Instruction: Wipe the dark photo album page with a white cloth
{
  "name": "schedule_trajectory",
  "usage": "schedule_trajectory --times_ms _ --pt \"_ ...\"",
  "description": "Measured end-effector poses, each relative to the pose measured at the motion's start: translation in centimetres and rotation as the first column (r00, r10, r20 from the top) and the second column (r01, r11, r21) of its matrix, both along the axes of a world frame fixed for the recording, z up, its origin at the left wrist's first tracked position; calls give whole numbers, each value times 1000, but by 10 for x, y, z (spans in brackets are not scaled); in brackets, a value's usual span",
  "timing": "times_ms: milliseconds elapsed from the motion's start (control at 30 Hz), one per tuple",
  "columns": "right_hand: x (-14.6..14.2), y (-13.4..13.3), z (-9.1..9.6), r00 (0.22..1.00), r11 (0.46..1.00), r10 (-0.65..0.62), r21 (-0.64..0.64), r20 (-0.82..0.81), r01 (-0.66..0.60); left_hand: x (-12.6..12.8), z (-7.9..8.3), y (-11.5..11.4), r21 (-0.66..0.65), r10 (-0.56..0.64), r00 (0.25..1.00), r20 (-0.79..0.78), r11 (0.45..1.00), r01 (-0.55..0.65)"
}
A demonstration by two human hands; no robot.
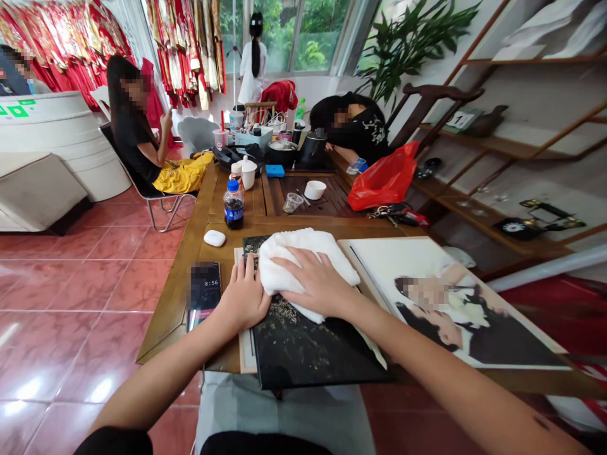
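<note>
Pressing white cloth (pixel 303 259) under right hand (pixel 317 284) onto dark board (pixel 308 347).

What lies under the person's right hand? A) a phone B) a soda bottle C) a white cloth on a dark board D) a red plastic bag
C: the right hand presses flat on the white cloth, which lies on the dark board.

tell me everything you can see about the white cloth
The white cloth is a thick, soft, towel-like fabric, bunched into a rumpled wad. It lies on the upper part of a dark speckled board on the wooden table. The right hand presses flat on top of it; the left hand rests on the board against its left edge. It looks clean, with no visible stains.
</note>
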State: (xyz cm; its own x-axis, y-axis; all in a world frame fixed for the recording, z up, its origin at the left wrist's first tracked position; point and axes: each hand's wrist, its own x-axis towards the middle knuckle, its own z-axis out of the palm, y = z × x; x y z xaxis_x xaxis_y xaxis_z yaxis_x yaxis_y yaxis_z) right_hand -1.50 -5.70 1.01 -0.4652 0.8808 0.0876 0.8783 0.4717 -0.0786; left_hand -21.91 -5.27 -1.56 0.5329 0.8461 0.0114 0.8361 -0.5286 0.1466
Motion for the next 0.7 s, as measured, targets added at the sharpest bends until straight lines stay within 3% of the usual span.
schedule_trajectory --times_ms 333,700 --pt "-12 60 -1 996 996 -86 3 -19 86 2 -4 0 57 25 999 47 998 -27" --pt "-16 76 2 992 992 -124 7 -26 124 1 -5 1 30 27 998 50 999 -29"
